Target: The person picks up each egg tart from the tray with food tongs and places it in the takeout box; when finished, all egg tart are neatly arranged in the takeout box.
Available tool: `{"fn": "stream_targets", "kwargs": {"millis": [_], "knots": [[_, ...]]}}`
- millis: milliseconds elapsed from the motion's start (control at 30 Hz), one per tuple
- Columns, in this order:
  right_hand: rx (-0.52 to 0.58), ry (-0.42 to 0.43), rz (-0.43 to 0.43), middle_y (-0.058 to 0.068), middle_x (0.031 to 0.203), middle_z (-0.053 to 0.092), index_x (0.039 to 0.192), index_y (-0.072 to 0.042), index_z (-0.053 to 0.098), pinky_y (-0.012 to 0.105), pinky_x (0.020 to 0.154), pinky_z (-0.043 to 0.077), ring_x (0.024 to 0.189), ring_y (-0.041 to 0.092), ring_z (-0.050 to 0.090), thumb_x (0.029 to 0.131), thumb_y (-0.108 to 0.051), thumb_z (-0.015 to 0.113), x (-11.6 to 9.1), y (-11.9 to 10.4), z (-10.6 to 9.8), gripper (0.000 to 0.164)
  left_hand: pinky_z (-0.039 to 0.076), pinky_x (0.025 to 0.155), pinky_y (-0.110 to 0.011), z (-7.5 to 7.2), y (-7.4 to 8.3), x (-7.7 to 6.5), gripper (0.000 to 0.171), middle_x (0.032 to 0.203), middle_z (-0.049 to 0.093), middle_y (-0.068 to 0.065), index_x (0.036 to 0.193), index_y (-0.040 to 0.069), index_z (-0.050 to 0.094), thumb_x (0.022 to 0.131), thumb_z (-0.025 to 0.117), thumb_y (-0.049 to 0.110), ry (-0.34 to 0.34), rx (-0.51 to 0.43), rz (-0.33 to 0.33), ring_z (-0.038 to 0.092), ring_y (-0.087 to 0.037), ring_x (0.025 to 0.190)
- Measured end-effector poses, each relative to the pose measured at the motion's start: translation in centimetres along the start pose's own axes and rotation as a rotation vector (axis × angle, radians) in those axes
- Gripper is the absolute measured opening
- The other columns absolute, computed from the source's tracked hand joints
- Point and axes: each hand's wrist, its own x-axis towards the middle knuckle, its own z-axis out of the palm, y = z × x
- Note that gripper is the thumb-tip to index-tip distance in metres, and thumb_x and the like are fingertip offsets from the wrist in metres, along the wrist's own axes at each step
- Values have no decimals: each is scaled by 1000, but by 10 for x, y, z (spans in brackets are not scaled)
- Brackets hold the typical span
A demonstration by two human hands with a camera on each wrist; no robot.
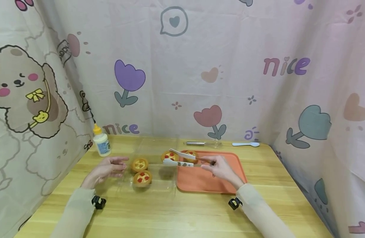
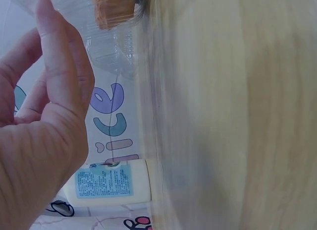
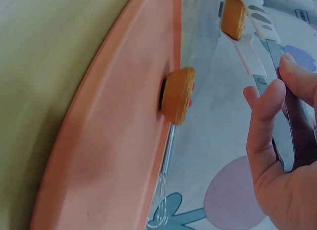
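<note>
My right hand (image 1: 219, 168) grips a pair of tongs (image 1: 186, 164) with white tips and metal arms. Between the tips is a small tart (image 3: 234, 18) with red pieces on top, raised at the tray's left side. Another red-topped tart (image 3: 177, 96) sits on the orange tray (image 1: 212, 185), toward its back left. My left hand (image 1: 109, 169), fingers loosely bent and holding nothing, is beside the left side of a clear plastic container (image 1: 161, 186). Inside that container are a yellow-topped tart (image 1: 139, 165) and a red-topped tart (image 1: 142, 178).
A white glue bottle (image 1: 102, 145) with a yellow cap stands at the back left. Along the back edge of the wooden table (image 1: 158, 218) lie a whisk (image 1: 197, 143) and a pale blue spoon (image 1: 246, 144). Printed curtains (image 1: 176, 79) hang behind and at both sides.
</note>
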Motion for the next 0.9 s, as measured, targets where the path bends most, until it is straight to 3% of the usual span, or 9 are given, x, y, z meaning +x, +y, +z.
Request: {"fn": "stream_targets", "kwargs": {"millis": [133, 233, 300, 367, 500, 600, 700, 900], "knots": [[12, -6, -7, 11, 118, 71, 131, -16, 64, 40, 43, 52, 54, 48, 56, 90, -36, 70, 4, -5, 7, 47, 61, 83, -37, 3, 0, 1, 53, 108, 64, -9, 143, -9, 37, 96, 57, 4, 0, 1, 0, 68, -23, 94], [4, 4, 9, 7, 83, 73, 129, -20, 66, 33, 40, 49, 55, 50, 56, 89, -35, 72, 6, -9, 11, 43, 61, 83, -37, 3, 3, 1, 53, 107, 65, -8, 143, -9, 37, 96, 57, 4, 9, 0, -10, 68, -23, 94], [-9, 14, 16, 0, 61, 60, 127, -23, 67, 28, 38, 46, 55, 50, 56, 88, -35, 73, 8, -11, 14, 42, 61, 82, -37, 2, 4, 1, 53, 106, 65, -8, 144, -8, 37, 96, 58, 4, 19, -3, -19, 68, -22, 93], [-19, 7, 14, -2, 50, 46, 127, -23, 67, 26, 37, 44, 54, 48, 57, 88, -36, 72, 10, -12, 16, 41, 61, 82, -37, 2, 5, 1, 53, 107, 66, -8, 144, -8, 37, 96, 57, 4, 26, -5, -23, 68, -22, 93], [-31, -12, -22, 2, 68, 66, 128, -22, 66, 26, 36, 44, 43, 30, 54, 89, -35, 72, 15, -16, 21, 41, 61, 83, -37, 1, 3, 2, 53, 107, 66, -8, 144, -7, 38, 96, 58, 4, 26, -5, -23, 68, -22, 94], [-30, -30, -33, 7, 92, 73, 128, -21, 66, 24, 36, 44, 41, 13, 48, 89, -32, 72, 18, -20, 25, 41, 61, 83, -36, 0, 2, 2, 52, 107, 66, -8, 144, -7, 38, 96, 57, 4, 11, -3, -12, 68, -22, 94], [-43, -52, -28, 13, 90, 73, 130, -19, 65, 23, 36, 42, 41, 8, 45, 90, -32, 72, 21, -24, 28, 43, 61, 82, -35, 1, 2, 2, 53, 107, 67, -7, 144, -8, 37, 96, 57, 4, 1, -9, -4, 68, -21, 94], [-123, -55, -42, 13, 103, 74, 129, -17, 66, 22, 41, 41, 44, 7, 46, 90, -32, 71, 28, -31, 34, 42, 61, 82, -35, 1, 2, 0, 54, 107, 65, -8, 144, -9, 36, 96, 57, 4, 0, -14, -5, 68, -22, 93]]}}
